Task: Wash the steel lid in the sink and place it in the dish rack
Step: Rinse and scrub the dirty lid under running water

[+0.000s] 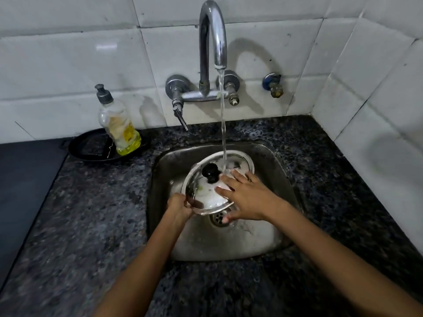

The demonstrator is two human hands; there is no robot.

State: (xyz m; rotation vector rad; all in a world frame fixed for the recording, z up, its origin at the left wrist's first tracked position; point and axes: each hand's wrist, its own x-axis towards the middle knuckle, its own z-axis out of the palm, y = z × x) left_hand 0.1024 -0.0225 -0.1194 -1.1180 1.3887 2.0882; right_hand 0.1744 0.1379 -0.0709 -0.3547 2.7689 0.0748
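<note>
A round steel lid (201, 191) with a black knob (211, 172) is held tilted over the steel sink (272, 170). My left hand (178, 205) grips the lid's near left rim. My right hand (247, 197) lies flat on the lid's top with fingers spread, touching its right side. Water from the tap (212, 37) streams down onto the lid just right of the knob. The sink drain (218, 217) shows below the lid's near edge.
A dish soap bottle (119, 124) stands in a black pan (91, 147) on the dark granite counter (91, 225) at back left. White tiled walls close the back and right. A small brass valve (273, 84) sits on the wall right of the tap.
</note>
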